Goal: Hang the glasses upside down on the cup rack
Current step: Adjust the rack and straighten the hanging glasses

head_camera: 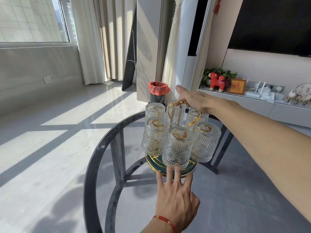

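A gold wire cup rack point(178, 113) with a round green-and-gold base point(152, 163) stands on the glass table. Several ribbed clear glasses hang upside down on its arms, such as the front glass point(177, 148), the left glass point(155, 137) and the right glass point(206, 142). My right hand point(196, 100) reaches over the rack from the right, its fingers curled on the rack's gold top handle above the back glass point(176, 115). My left hand point(176, 199), with a red bracelet on the wrist, lies spread in front of the rack, fingertips touching the base rim and the front glass's lower edge.
The round glass table point(94, 165) has a dark rim and dark legs seen through the top. A bin with a red liner point(158, 93) stands on the floor behind. A low white cabinet point(252, 101) with ornaments runs along the right wall.
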